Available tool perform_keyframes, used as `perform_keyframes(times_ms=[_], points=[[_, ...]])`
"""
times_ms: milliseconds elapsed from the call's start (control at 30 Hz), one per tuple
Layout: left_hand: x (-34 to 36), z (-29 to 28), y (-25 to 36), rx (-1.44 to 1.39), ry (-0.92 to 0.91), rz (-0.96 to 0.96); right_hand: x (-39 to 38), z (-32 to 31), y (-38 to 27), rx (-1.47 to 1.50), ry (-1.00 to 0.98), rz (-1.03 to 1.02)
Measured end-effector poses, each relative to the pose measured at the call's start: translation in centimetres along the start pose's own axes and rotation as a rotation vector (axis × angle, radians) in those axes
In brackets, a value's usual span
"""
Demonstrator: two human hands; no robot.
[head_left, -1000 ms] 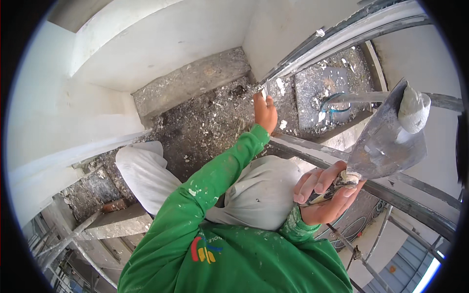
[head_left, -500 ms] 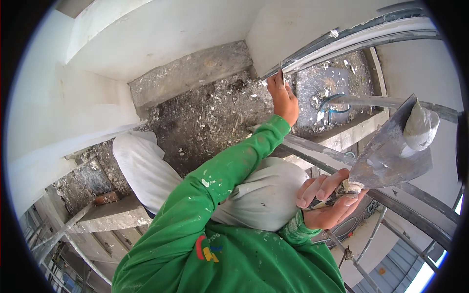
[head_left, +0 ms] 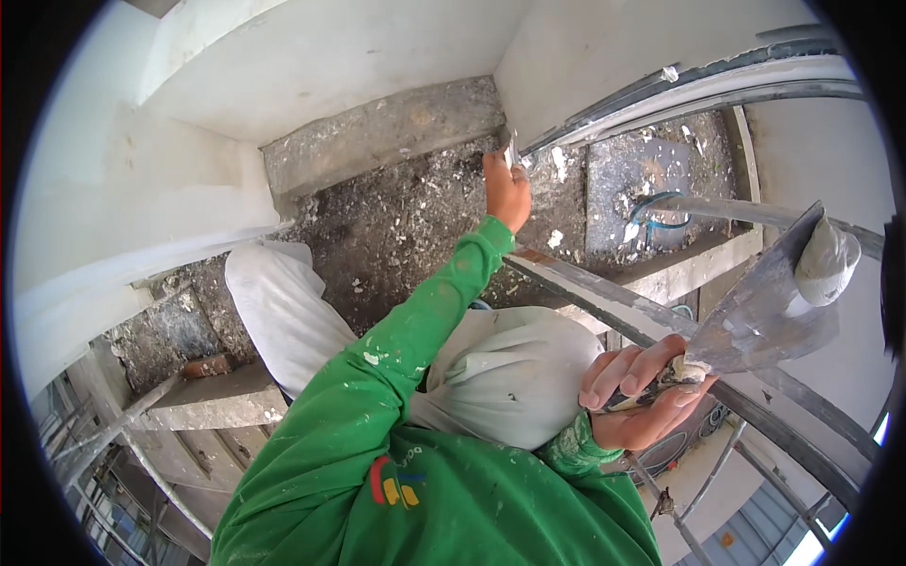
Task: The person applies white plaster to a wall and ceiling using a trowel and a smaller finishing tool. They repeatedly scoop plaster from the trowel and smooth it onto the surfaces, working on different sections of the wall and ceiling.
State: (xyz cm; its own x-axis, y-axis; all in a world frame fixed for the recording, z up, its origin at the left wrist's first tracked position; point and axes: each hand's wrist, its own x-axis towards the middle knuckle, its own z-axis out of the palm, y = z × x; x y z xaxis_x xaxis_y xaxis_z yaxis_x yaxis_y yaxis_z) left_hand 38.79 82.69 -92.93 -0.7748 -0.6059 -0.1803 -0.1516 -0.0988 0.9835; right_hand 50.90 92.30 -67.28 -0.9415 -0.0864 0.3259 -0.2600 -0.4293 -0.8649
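Note:
My left hand (head_left: 510,198) reaches forward, its fingers closed on a putty knife (head_left: 511,149). The thin blade is seen nearly edge-on, at the lower end of the white wall (head_left: 585,71) by the corner; whether it touches the wall I cannot tell. At the right, my right hand (head_left: 646,391) is wrapped round the handle of a broad trowel (head_left: 755,316). The grey, smeared blade of this trowel points up and right. A lump of white putty (head_left: 829,262) clings near its outer edge.
Dusty ground (head_left: 406,226) with white flakes lies below, bounded by a concrete ledge (head_left: 387,132). Metal scaffold bars (head_left: 604,292) cross beside my right knee. A grey pole (head_left: 727,208) with a blue loop stands beyond. A brick (head_left: 208,365) lies at the left.
My left hand with the putty knife has moved left and slightly toward me, away from the dark wall trim. My right hand still holds the loaded trowel, shifted slightly in view.

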Motion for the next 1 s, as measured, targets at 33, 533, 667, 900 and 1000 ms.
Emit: perform_keyframes(times_ms=[33,533,667,900,1000], points=[[0.3,-1.5,0.0,-0.036,-0.006,-0.023,0.0,0.0,0.1,-0.054,0.075,0.007],[13.2,-25.3,18.3,-0.682,0.047,0.278,0.2,2.0,1.5,-0.102,0.098,0.193],[11.0,-25.0,11.6,-0.8,0.08,0.105,0.0,2.0,1.6,-0.096,0.018,0.121],[0.7,-17.1,-4.0,-0.53,0.117,-0.379,0.1,0.7,1.5,-0.016,0.137,0.108],[3.6,-10.8,-6.3,-0.432,0.031,-0.424,-0.1,0.0,0.9,-0.013,0.119,0.051]])
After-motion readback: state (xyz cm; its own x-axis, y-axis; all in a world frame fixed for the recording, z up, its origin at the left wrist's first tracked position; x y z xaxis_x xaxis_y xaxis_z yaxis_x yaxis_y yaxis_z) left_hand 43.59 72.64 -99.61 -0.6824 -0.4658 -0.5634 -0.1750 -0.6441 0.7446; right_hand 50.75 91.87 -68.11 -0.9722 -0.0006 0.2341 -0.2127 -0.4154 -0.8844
